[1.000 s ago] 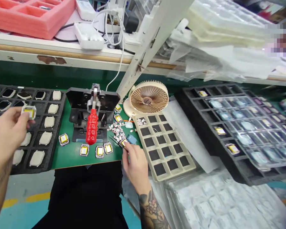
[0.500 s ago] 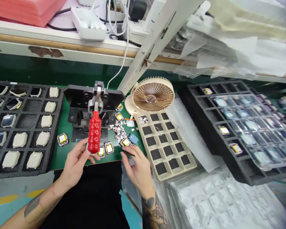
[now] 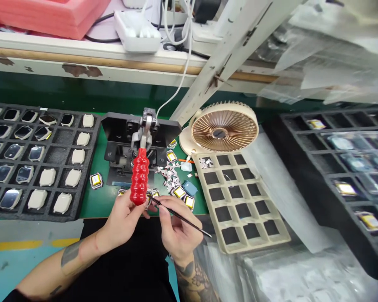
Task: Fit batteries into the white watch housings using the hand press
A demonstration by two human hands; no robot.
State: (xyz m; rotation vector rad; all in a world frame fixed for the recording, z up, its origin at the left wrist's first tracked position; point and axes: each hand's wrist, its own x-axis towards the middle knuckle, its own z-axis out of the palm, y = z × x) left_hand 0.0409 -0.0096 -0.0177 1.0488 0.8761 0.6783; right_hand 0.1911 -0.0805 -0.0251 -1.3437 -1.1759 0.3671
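Observation:
My left hand (image 3: 124, 220) is closed behind the red ribbed handle (image 3: 140, 178) of a black lever press (image 3: 113, 153). Its fingers hold a small watch module, largely hidden by the handle. My right hand (image 3: 182, 228) pinches black tweezers (image 3: 185, 220), their tip reaching left to the module at my left fingers. More watch modules with yellow edges lie on the green bench, one (image 3: 96, 180) left of the press and one (image 3: 189, 202) beside my right hand. Near these sit a blue watch-shaped block (image 3: 190, 188) and a pile of small silvery pieces (image 3: 171, 174).
A black foam tray (image 3: 55, 155) at left holds watches and beige cases. Right of the press stand a beige fan (image 3: 223, 128) and a beige compartment tray (image 3: 219, 197). A black foam tray (image 3: 302, 167) lies far right. A shelf (image 3: 91, 63) spans the back.
My right hand has moved left with the tweezers, from a module on the bench to my left hand. The view has swung left, so the scene sits further right.

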